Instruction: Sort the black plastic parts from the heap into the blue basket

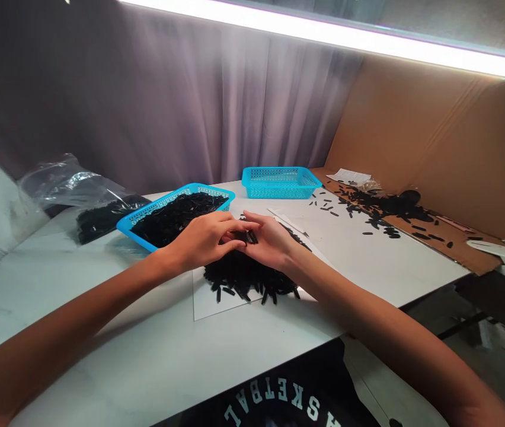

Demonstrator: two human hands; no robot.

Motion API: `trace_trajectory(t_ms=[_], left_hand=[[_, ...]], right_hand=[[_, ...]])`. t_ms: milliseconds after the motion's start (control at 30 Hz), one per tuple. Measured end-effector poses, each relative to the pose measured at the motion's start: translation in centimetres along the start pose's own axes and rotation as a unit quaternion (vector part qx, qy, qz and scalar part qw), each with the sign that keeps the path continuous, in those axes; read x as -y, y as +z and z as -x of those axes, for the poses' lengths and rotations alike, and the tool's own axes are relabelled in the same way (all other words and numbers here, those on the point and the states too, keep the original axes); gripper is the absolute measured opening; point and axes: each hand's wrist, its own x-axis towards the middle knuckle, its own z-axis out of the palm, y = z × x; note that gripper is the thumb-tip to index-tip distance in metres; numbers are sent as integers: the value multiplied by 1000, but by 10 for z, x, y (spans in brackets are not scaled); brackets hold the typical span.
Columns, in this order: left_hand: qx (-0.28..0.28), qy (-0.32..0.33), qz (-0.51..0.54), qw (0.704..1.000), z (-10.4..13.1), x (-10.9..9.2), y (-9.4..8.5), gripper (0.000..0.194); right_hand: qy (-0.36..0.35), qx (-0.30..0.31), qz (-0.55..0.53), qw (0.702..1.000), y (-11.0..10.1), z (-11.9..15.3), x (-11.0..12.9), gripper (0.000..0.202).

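Observation:
Over a heap of small black pieces [248, 276] on a white sheet [203, 305], both hands meet. Some black pieces lie in the palm of my right hand [270, 240], which is turned upward with its fingers curled around them. My left hand [208, 237] reaches across from the left, its thumb and index finger bent toward that palm, touching the right fingers. Whether the left fingertips pinch a piece is too small to tell. Just behind my left hand stands a blue basket [130, 231] filled with black pieces.
A second blue basket [281, 191] stands at the back. Black pieces are scattered at the right, partly on cardboard [486, 258]. At the left lies a clear plastic bag [74, 184] with black pieces. A bright lamp [323, 35] hangs above. The table's front edge is near.

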Motion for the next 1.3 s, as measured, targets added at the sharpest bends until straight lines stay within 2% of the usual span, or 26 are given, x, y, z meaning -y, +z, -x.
trace_trajectory(t_ms=[133, 300, 433, 633, 767, 867, 1000, 1100, 1300], left_hand=[[-8, -11, 13, 1000, 0, 2, 1, 29], [-6, -25, 17, 1000, 0, 2, 4, 22], [-8, -25, 40, 999, 0, 3, 5, 21], [-42, -116, 114, 986, -2, 6, -1, 14], [-70, -189, 176, 964, -4, 12, -4, 13], [-88, -225, 252, 937, -5, 18, -3, 20], [-77, -254, 359, 895, -6, 19, 1, 29], [-68, -267, 407, 871, -7, 16, 3, 30], [-79, -283, 432, 853, -6, 17, 6, 31]], right_hand=[[15, 12, 6, 1000, 1, 2, -1, 16], [18, -6, 21, 1000, 1, 2, -2, 16], [25, 21, 24, 999, 0, 0, -3, 22], [-13, 37, 36, 999, -1, -1, -3, 19], [-67, 34, 143, 987, -2, -1, -1, 19], [-92, 29, 204, 974, -6, -2, 0, 16], [-124, 19, 223, 967, -11, -4, 0, 4], [-151, 7, 234, 960, -14, -6, 0, 7], [-203, -5, 250, 947, -16, -9, 4, 19]])
